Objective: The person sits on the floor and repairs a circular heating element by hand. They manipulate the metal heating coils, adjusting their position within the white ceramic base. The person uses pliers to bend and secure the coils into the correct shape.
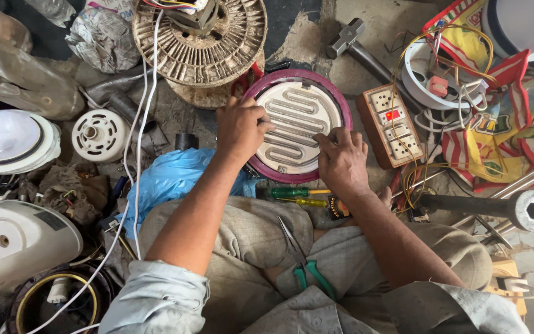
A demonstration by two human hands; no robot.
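Heater plate (pixel 298 124): round, pale metal disc with a winding coil groove, ringed by a magenta rim; it lies flat on the floor just ahead of the person's knees, near the middle of the view.
Left hand (pixel 240 130): rests on the plate's left edge, fingers curled over the rim and onto the disc, gripping it lightly.
Right hand (pixel 343 162): lies on the plate's lower right edge, fingers bent and spread, tips pressing the disc; whether it pinches something small under them I cannot tell.
Pliers (pixel 304 263): green handles, lying on the person's lap between the two forearms, untouched.
Screwdrivers (pixel 298 196): one green and one yellow handle, on the floor just below the plate, between it and the knees.
Socket board (pixel 394 125): brown box with white sockets, just right of the plate, yellow wires running from it.
Hammer (pixel 356 46): on the floor beyond the plate, toward the far right.
Grille (pixel 200 40): round, dirty slotted disc, touching the plate's far left side.
Blue bag (pixel 174 179): crumpled under the left forearm.
White cable (pixel 138 142): runs down the floor left of the left arm.
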